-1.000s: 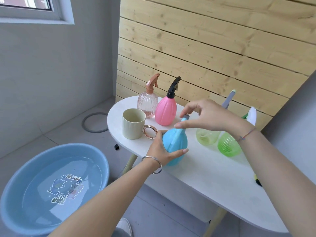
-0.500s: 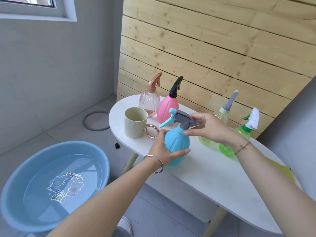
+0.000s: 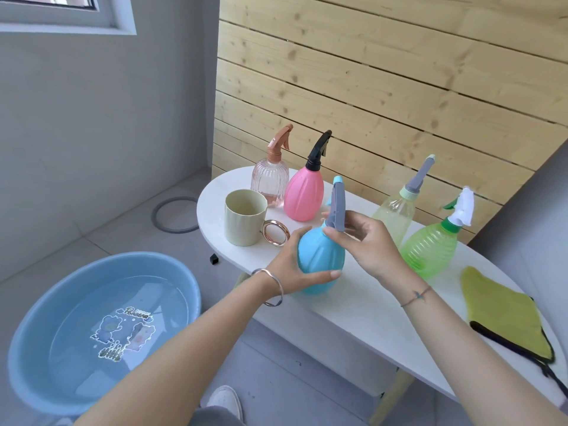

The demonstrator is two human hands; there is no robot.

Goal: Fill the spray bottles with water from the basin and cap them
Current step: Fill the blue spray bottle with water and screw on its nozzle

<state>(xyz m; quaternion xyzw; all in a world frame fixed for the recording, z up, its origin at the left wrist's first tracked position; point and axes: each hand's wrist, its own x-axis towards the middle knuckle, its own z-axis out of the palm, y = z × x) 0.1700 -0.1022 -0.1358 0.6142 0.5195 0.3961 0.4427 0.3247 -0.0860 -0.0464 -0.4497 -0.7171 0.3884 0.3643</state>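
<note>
From my station I see the white table against the plank wall; the blue basin of water sits on the floor below its left end; the blue spray bottle stands upright at the table's near edge, left of the middle; the cream mug is just beside it, toward the left end; the left hand wraps the bottle's belly, fingers curled round it; the right hand pinches the grey spray head at the bottle's neck; whether it is screwed tight I cannot tell.

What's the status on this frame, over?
Left hand grips blue bottle body. Right hand pinches its grey spray head. Bottle upright at table edge. Cup close beside left hand.
</note>
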